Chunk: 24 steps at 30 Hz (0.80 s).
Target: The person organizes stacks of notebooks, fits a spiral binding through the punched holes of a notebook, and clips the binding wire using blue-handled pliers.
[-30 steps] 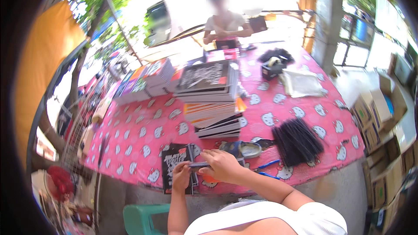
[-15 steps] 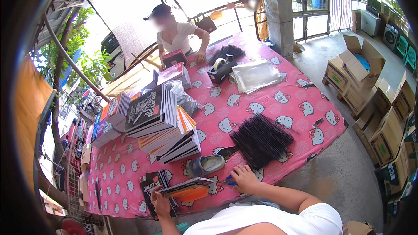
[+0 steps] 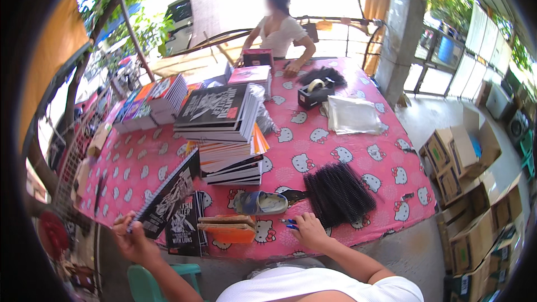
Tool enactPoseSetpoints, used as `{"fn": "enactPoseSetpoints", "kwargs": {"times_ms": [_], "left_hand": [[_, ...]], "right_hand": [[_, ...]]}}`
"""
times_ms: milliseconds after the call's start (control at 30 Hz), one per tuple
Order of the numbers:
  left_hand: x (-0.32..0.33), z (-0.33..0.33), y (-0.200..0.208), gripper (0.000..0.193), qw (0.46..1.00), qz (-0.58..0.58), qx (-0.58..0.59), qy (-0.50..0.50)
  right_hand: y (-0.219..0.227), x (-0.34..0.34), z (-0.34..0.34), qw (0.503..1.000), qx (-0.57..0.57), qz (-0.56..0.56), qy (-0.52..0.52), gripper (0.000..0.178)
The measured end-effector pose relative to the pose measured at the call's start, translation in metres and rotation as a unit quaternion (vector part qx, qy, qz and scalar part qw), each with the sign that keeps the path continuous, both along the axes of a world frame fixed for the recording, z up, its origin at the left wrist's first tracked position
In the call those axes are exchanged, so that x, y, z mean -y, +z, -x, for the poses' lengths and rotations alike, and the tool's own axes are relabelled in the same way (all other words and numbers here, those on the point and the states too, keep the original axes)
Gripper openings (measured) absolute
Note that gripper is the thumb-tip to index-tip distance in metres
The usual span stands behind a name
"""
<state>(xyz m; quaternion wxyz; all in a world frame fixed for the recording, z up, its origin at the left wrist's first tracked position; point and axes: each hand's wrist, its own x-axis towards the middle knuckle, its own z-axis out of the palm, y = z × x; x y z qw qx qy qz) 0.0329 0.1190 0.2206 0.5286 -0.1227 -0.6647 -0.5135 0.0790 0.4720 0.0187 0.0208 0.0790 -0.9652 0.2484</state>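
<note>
My left hand [image 3: 133, 237] grips a black-covered spiral-bound book [image 3: 168, 194] by its bound edge, tilted above the table's near left side. Beneath and beside it lies a small pile of similar black books [image 3: 184, 226]. My right hand [image 3: 309, 230] rests near the front edge, its fingers closed on small blue-handled pliers [image 3: 292, 224]; their tip is too small to make out. Between my hands sits a wooden block [image 3: 226, 222] with an orange piece [image 3: 228, 236] at its front. A worn blue-grey slipper [image 3: 261, 202] lies just beyond. Black plastic binding coils [image 3: 339, 194] are heaped right of my right hand.
Tall stacks of books [image 3: 215, 114] stand left of centre, with more book piles [image 3: 151, 103] behind. A tape dispenser [image 3: 315, 94] and clear plastic sleeves [image 3: 353, 115] lie farther back. Across the pink table, a person [image 3: 279, 31] handles a book. Cardboard boxes [image 3: 467, 145] fill the right side.
My left hand has carried the spiral book leftward from over the wooden block to above the black pile, tilting it up. My right hand stays by the coils with the pliers. The view has turned.
</note>
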Motion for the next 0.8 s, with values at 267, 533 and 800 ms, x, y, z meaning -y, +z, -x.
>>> {"fn": "enactPoseSetpoints", "kwargs": {"times_ms": [267, 533, 800], "left_hand": [[-0.065, -0.025, -0.109, 0.027, 0.935, 0.261, 0.188, -0.152], [-0.046, -0.012, -0.119, 0.025, 0.924, 0.208, 0.206, -0.247], [-0.023, -0.006, -0.112, 0.034, 0.861, 0.312, 0.211, -0.342]], "right_hand": [[0.040, 0.015, -0.004, 0.972, 0.037, 0.231, -0.010, 0.037], [0.082, 0.055, -0.005, 0.967, 0.072, 0.245, -0.011, 0.036], [0.099, 0.090, -0.024, 0.927, 0.085, 0.366, -0.011, 0.035]]}}
